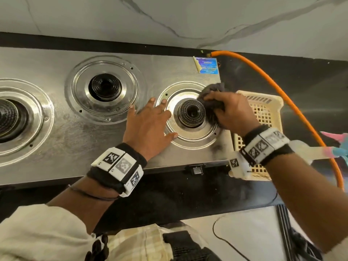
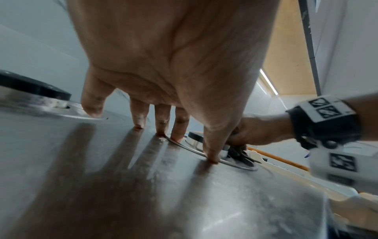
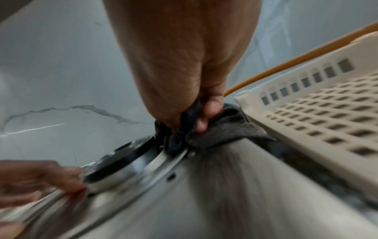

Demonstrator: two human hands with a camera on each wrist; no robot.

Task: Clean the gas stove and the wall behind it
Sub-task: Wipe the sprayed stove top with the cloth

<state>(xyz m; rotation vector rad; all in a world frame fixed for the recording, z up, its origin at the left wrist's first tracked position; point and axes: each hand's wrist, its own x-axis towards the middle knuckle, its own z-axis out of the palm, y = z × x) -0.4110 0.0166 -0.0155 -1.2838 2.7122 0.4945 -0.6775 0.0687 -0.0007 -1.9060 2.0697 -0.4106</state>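
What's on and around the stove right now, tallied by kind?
Burners: 3
Cloths: 1, dark, gripped by the right hand at the rightmost burner
Baskets: 1, cream
Hoses: 1, orange
Stickers: 1, blue
Total: 7

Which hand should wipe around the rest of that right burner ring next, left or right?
Right, I'd say. The right hand already grips the dark cloth against the right burner ring. The left hand holds nothing; its spread fingers press on the stove top, apparently steadying it.
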